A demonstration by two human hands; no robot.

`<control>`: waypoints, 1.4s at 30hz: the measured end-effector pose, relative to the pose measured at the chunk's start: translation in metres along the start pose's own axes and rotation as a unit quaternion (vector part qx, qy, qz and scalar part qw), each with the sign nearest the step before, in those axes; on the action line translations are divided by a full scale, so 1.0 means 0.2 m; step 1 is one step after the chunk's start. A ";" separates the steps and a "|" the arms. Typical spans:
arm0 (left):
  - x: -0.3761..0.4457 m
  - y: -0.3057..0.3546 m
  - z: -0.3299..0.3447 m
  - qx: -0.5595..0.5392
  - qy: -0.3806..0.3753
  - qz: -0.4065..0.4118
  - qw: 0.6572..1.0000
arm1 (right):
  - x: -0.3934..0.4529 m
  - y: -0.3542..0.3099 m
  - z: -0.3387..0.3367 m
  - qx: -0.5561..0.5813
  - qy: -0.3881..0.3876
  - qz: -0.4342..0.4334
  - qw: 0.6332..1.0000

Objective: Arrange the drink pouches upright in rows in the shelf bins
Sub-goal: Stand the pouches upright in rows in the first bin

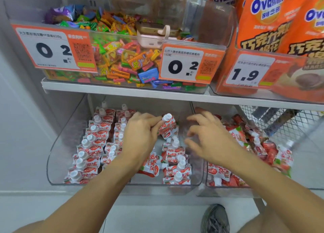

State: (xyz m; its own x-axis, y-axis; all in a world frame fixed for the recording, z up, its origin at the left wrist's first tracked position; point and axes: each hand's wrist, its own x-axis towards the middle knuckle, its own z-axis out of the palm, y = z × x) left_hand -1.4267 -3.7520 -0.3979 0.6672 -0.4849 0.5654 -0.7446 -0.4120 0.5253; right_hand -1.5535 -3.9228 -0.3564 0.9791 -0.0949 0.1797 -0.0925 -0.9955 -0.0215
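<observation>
Left hand (140, 134) pinching a glossy red-and-white spouted pouch (167, 127) at frame centre, over the clear plastic bin (56, 155) of upright rows; right hand (210, 136) loosely spread, holding nothing.

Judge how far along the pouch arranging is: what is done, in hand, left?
Done: upright rows fill the left bin on its left side. In hand: the left hand pinches one pouch; the right hand hovers, holding nothing. Left: the jumbled pouches in the right bin.

bare floor shows mid-front in the left bin (52, 162); upright pouch rows (91, 145) wall both sides.
</observation>
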 end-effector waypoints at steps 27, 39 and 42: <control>0.47 -0.12 0.40 0.223 -0.499 0.049 0.836 | 0.07 0.13 0.11 0.164 -0.034 -0.091 0.982; 0.46 -0.18 0.37 0.136 -0.490 -0.005 0.861 | 0.08 0.12 0.12 0.180 -0.036 -0.086 0.979; 0.46 -0.16 0.35 0.161 -0.480 0.008 0.862 | 0.08 0.12 0.12 0.169 -0.036 -0.086 0.981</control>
State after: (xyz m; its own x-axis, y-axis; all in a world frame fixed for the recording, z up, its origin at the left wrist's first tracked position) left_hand -1.3419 -3.8370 -0.4064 0.4459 -0.8442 -0.2974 -0.8245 -0.5167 0.2306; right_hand -1.5366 -3.9475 -0.3769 0.9862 0.0874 0.1405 0.1292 -0.9372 -0.3241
